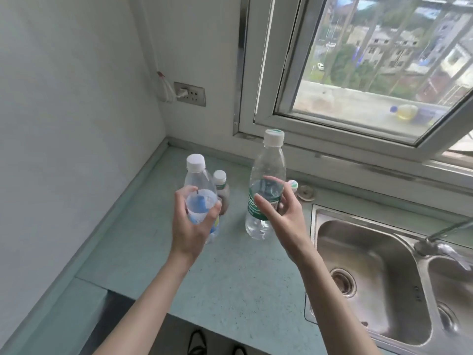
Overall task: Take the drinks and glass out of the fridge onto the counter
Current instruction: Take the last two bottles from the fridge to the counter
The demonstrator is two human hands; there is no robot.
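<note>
While the left hand [190, 221] grips a blue-label bottle [201, 198], the right hand [279, 208] curls around the green-label bottle [266, 185]. Both bottles sit low over the counter [225, 272], a brown bottle [221, 190] just behind.

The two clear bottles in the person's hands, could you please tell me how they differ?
The blue-label bottle looks shorter than the green-label bottle. The left hand curls round the blue-label bottle, whereas the right hand has looser fingers beside the green-label bottle; a firm grip is unclear. Both are clear plastic, white-capped, upright, over the counter.
</note>
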